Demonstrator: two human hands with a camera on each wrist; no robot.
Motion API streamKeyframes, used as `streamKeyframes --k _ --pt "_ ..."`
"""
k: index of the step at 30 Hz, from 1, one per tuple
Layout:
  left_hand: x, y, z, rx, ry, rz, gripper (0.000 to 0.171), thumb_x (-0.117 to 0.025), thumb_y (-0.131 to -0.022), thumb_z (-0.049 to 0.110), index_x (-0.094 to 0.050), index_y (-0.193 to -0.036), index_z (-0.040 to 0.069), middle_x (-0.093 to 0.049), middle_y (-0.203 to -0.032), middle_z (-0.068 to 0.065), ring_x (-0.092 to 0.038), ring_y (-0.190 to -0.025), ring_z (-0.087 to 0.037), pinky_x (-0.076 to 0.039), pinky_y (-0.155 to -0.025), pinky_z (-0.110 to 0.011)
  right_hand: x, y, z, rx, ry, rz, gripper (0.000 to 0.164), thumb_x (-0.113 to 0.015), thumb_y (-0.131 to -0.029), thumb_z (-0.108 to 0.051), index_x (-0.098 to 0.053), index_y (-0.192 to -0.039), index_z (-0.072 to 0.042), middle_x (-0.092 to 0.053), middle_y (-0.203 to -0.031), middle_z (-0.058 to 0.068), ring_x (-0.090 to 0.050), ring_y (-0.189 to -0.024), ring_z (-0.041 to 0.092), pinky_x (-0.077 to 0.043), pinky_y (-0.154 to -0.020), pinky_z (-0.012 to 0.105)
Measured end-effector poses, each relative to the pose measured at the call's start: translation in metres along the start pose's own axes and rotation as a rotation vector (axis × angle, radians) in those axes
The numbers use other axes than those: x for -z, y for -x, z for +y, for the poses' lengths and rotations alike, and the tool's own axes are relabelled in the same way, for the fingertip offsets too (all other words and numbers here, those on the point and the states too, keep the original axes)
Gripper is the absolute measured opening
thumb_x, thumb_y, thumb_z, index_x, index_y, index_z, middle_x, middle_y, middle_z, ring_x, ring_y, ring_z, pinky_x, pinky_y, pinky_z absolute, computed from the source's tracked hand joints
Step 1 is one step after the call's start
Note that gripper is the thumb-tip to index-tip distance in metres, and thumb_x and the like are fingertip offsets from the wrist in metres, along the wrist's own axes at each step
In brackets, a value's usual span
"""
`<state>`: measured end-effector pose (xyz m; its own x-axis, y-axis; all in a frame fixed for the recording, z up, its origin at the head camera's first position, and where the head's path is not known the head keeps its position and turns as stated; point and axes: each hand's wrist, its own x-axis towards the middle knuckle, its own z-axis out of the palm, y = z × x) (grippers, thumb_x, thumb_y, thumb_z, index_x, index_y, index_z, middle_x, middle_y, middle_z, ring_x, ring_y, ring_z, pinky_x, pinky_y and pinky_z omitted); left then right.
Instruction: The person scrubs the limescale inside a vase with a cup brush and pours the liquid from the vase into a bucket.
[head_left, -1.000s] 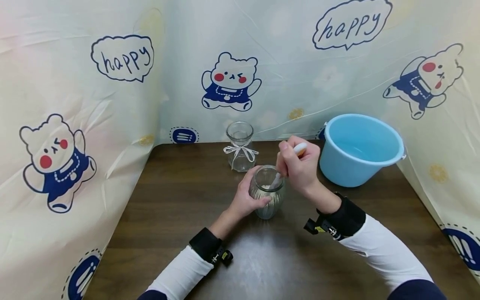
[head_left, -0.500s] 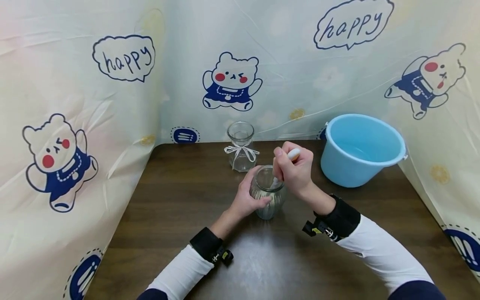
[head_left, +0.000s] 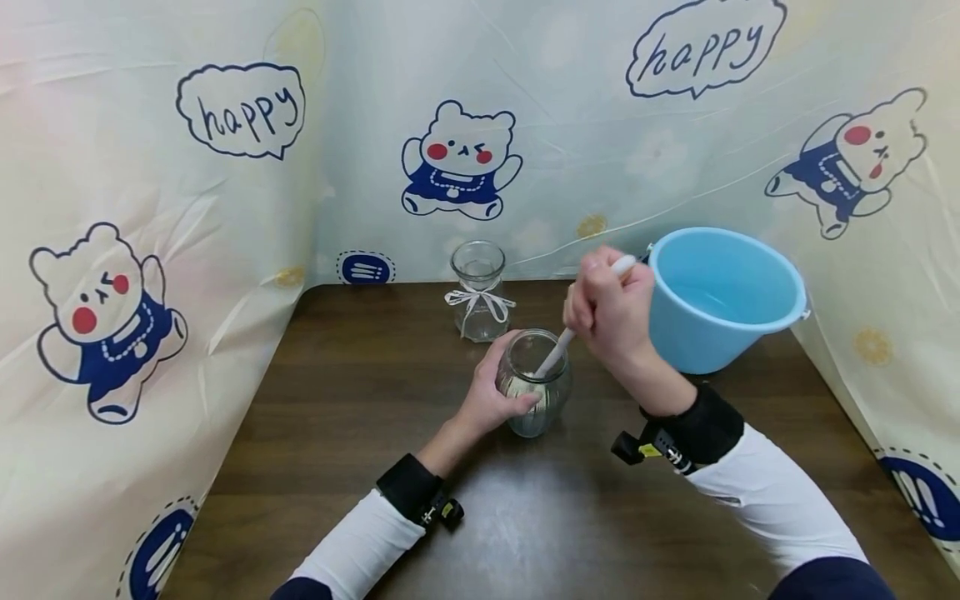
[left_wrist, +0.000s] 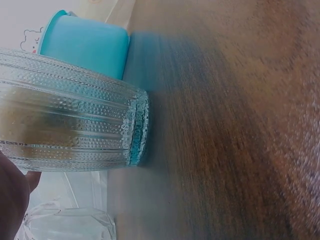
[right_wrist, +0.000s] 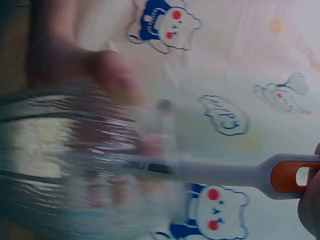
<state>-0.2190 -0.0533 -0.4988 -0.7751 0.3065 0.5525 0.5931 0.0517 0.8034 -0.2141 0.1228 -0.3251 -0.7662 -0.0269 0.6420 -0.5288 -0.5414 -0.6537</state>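
Observation:
My left hand [head_left: 487, 398] grips a ribbed clear glass jar [head_left: 553, 407] standing on the table, with the thumb across the near side. My right hand [head_left: 611, 310] holds a bottle brush [head_left: 557, 353] tilted over the jar's mouth, its white shaft running down inside. The right wrist view shows an orange-and-white handle [right_wrist: 287, 175] with a hole near its end, and the pale head [right_wrist: 42, 145] blurred behind the glass. In the left wrist view the jar [left_wrist: 75, 117] has a tan blur inside, and only part of the left hand [left_wrist: 12, 197] shows.
Behind the jar stands a clear glass vase [head_left: 480, 323] with a white ribbon bow round its neck. A light blue bucket [head_left: 716, 337] sits at the back right, close to my right hand. Printed cloth [head_left: 585, 167] hangs around the dark wooden table [head_left: 360, 392].
My right hand first dipped towards the jar, then rose up and to the right with the brush, baring more shaft. The left hand and jar have stayed in place.

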Motion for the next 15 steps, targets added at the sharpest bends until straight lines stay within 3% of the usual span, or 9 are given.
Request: streamKeyframes --k 3,6,8,11,13,15 --pt "0.001 0.0 0.0 0.0 -0.002 -0.004 0.088 -0.083 -0.072 0.03 -0.048 -0.148 0.004 -0.06 -0.14 -0.018 -0.057 -0.125 -0.036 -0.045 -0.108 -0.044 0.002 0.01 0.012 -0.061 0.082 -0.019 0.04 -0.05 -0.099 -0.007 -0.045 -0.059 -0.007 -0.041 -0.042 0.004 -0.036 -0.03 0.019 -0.031 -0.032 0.031" --pt "0.001 0.0 -0.002 -0.007 0.0 -0.005 0.088 -0.084 -0.07 0.026 -0.048 -0.148 0.004 -0.059 -0.14 -0.019 -0.057 -0.126 -0.038 -0.046 -0.108 -0.048 -0.001 0.011 0.01 -0.065 0.103 -0.028 0.04 -0.05 -0.099 -0.006 -0.045 -0.059 -0.008 -0.042 -0.043 0.004 -0.038 -0.031 0.019 -0.033 -0.034 0.031" --pt "0.001 0.001 -0.003 -0.015 0.005 0.0 0.089 -0.084 -0.071 0.031 -0.048 -0.148 0.003 -0.06 -0.14 -0.021 -0.057 -0.125 -0.04 -0.045 -0.108 -0.054 -0.005 0.007 0.001 -0.041 0.051 -0.028 0.039 -0.05 -0.097 -0.005 -0.044 -0.059 -0.007 -0.039 -0.041 0.004 -0.035 -0.03 0.019 -0.029 -0.032 0.03" --pt "0.0 0.001 -0.002 -0.02 0.015 0.0 0.095 -0.082 -0.077 0.051 -0.047 -0.147 -0.002 -0.059 -0.139 -0.026 -0.057 -0.124 -0.045 -0.044 -0.106 -0.061 -0.011 -0.003 -0.017 0.035 -0.046 -0.021 0.038 -0.052 -0.095 -0.004 -0.041 -0.059 -0.006 -0.035 -0.039 0.004 -0.029 -0.027 0.017 -0.023 -0.03 0.03" --pt "0.0 0.0 0.002 -0.02 0.028 -0.003 0.101 -0.079 -0.079 0.061 -0.046 -0.146 -0.006 -0.058 -0.137 -0.03 -0.056 -0.123 -0.049 -0.044 -0.105 -0.063 -0.013 -0.008 -0.027 0.08 -0.076 -0.014 0.039 -0.055 -0.095 -0.006 -0.039 -0.059 -0.005 -0.035 -0.039 0.004 -0.027 -0.027 0.017 -0.022 -0.03 0.03" --pt "0.002 -0.002 0.014 -0.019 0.038 -0.005 0.1 -0.079 -0.081 0.06 -0.045 -0.144 -0.01 -0.058 -0.136 -0.034 -0.055 -0.121 -0.052 -0.044 -0.104 -0.063 -0.014 -0.01 -0.031 0.088 -0.078 0.002 0.039 -0.056 -0.095 -0.006 -0.039 -0.06 -0.004 -0.035 -0.039 0.004 -0.026 -0.027 0.017 -0.022 -0.031 0.03"
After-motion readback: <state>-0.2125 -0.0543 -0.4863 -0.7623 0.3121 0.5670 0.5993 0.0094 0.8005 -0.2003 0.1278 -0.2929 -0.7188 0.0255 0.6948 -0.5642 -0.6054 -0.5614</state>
